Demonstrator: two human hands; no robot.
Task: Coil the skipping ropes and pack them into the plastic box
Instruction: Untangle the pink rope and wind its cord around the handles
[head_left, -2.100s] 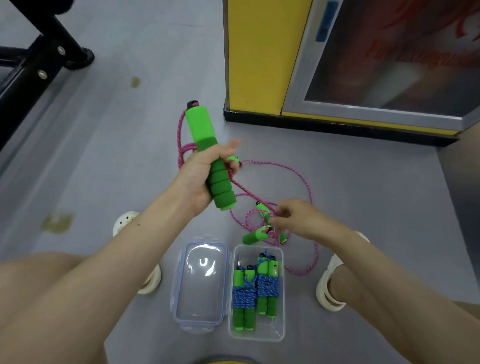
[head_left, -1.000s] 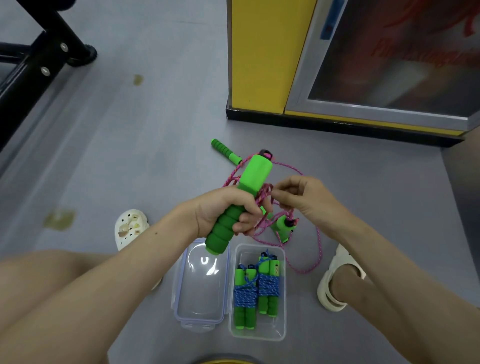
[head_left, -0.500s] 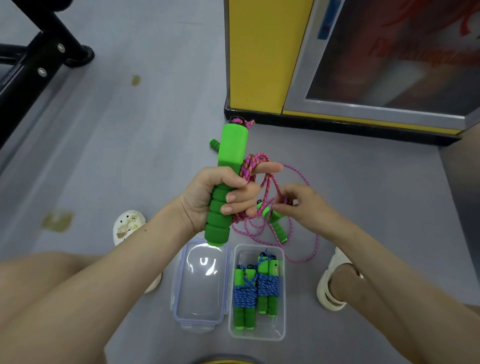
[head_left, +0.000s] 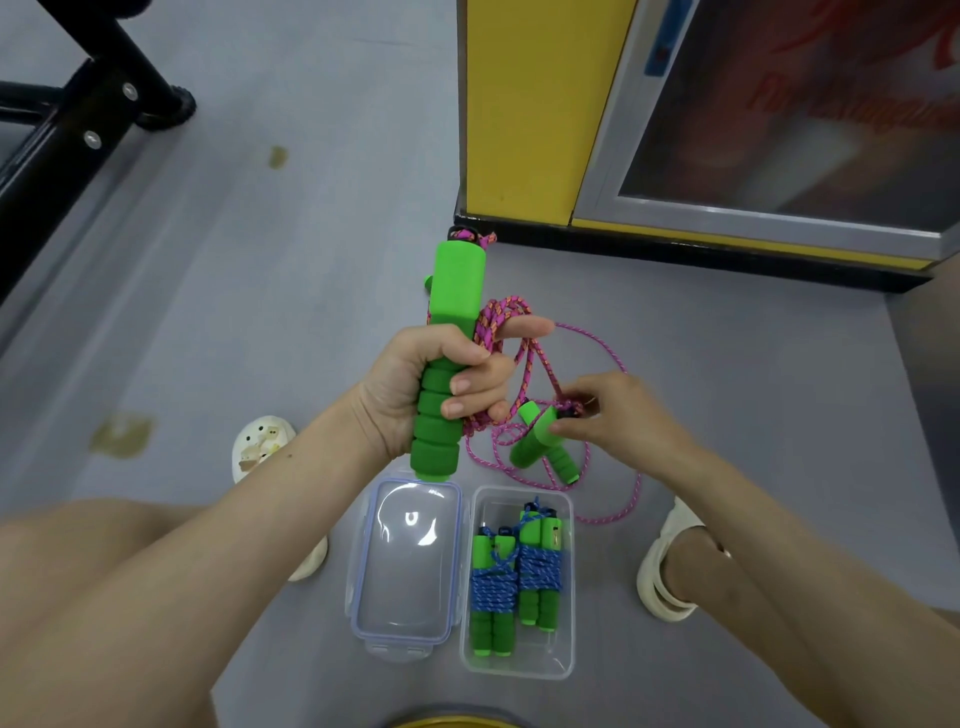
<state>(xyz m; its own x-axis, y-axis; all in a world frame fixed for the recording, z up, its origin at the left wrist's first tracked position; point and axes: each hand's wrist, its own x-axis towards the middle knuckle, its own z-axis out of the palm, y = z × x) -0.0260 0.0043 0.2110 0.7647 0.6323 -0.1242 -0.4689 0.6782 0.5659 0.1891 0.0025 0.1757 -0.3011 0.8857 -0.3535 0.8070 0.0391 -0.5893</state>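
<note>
Though red door lettering (head_left: 831, 104) illegible, left grip (head_left: 415, 384) round upright handle (head_left: 457, 291), right grip (head_left: 618, 415) on second handle (head_left: 537, 441).

right hand (head_left: 618, 421) now pinching loose handle (head_left: 530, 441)

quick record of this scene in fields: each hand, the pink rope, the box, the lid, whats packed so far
left hand: left hand grips upright green foam handle
right hand: right hand pinches second green foam handle at its cord end
rope: pink braided rope looped over left forefinger, rest trailing on grey floor
box: clear plastic box, open, on floor
packed: two blue-rope bundles with green handles, side by side
lid: clear lid left of box
</note>
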